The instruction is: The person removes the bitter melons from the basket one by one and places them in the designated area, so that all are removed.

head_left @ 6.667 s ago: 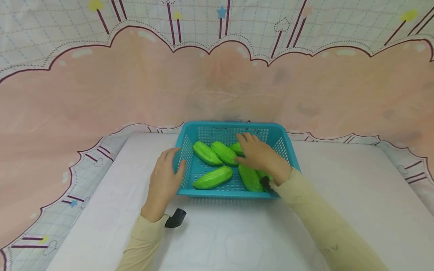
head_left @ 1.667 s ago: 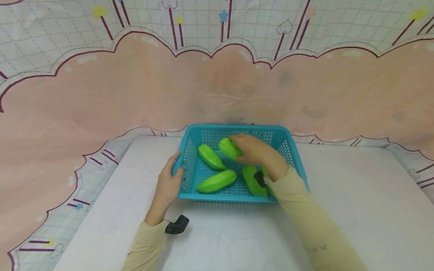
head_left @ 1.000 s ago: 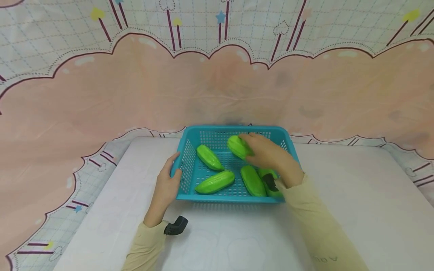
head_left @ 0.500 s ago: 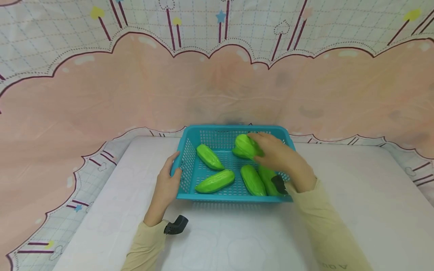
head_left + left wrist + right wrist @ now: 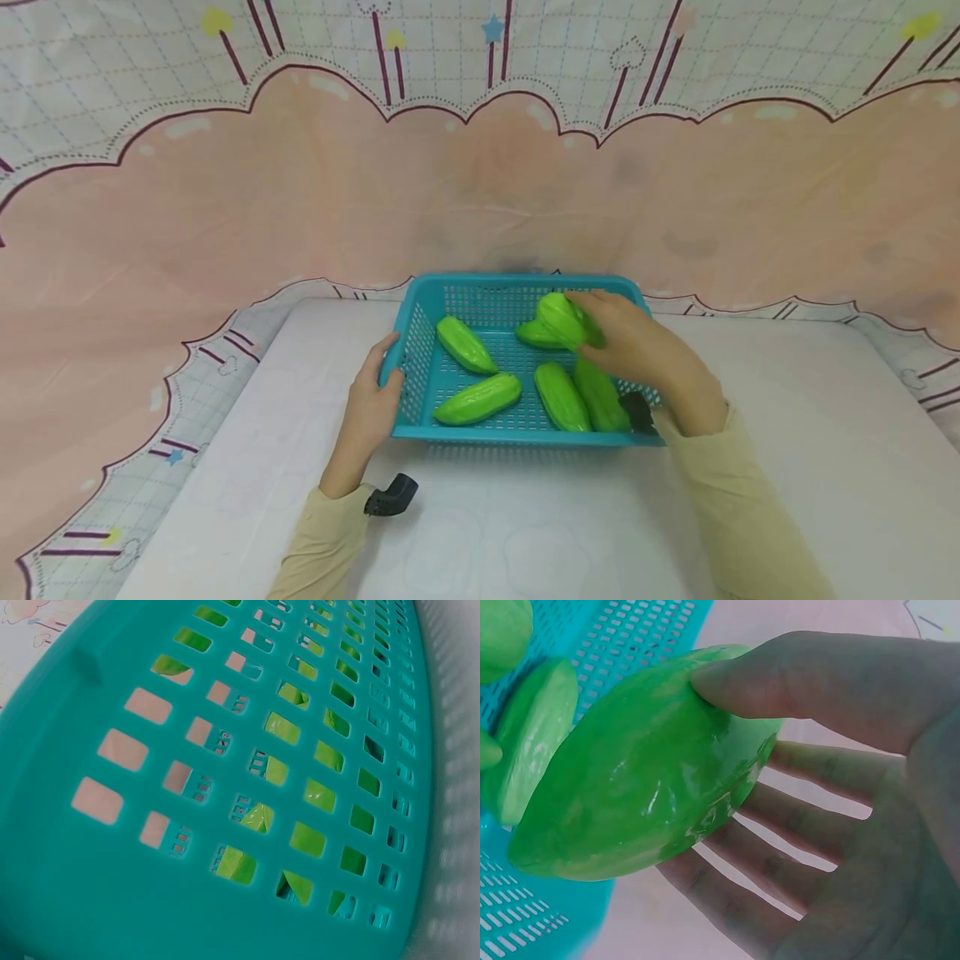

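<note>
In the head view, my right hand holds a glossy green, faintly ribbed gourd over the right part of a blue perforated basket. The right wrist view shows the thumb on one side of this gourd and the fingers along the other, its pointed end free. Another gourd lies partly hidden behind it. Several more, such as a gourd at the front left and a gourd at the front right, lie on the basket floor. My left hand holds the basket's left rim.
The basket stands on a white-covered table, close to a patterned cloth backdrop. Its holed side wall fills the left wrist view, with green showing through. A small black device sits at my left wrist.
Earlier my right hand hovered over the gourds and the left was beside the basket. Since then the right has gripped one gourd and carried it rightward; the left has taken the rim.
</note>
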A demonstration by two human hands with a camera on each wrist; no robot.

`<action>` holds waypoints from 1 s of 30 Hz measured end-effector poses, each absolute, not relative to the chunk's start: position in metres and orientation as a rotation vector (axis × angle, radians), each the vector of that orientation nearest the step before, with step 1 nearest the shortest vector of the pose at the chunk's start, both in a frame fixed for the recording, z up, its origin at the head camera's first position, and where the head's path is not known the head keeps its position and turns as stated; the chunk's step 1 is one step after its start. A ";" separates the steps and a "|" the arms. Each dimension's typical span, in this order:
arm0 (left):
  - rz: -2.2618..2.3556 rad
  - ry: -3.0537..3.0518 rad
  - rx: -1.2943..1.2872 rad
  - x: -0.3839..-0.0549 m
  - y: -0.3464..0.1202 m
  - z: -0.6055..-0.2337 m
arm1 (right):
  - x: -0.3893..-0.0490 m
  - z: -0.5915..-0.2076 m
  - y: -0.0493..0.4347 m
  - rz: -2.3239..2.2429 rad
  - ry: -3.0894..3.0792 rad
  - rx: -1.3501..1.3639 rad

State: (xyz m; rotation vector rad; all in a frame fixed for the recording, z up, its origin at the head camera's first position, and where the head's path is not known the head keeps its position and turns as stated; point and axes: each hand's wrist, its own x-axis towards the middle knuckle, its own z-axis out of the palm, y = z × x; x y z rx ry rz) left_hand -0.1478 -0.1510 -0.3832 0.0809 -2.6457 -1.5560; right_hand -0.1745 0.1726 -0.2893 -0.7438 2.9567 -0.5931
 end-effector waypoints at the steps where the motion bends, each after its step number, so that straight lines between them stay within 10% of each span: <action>1: -1.557 -2.645 0.083 -0.147 -0.151 -0.383 | -0.174 -0.289 0.174 -0.605 2.953 -0.745; 30: -1.548 -2.642 0.108 -0.145 -0.147 -0.383 | -0.171 -0.285 0.216 -0.626 2.981 -0.667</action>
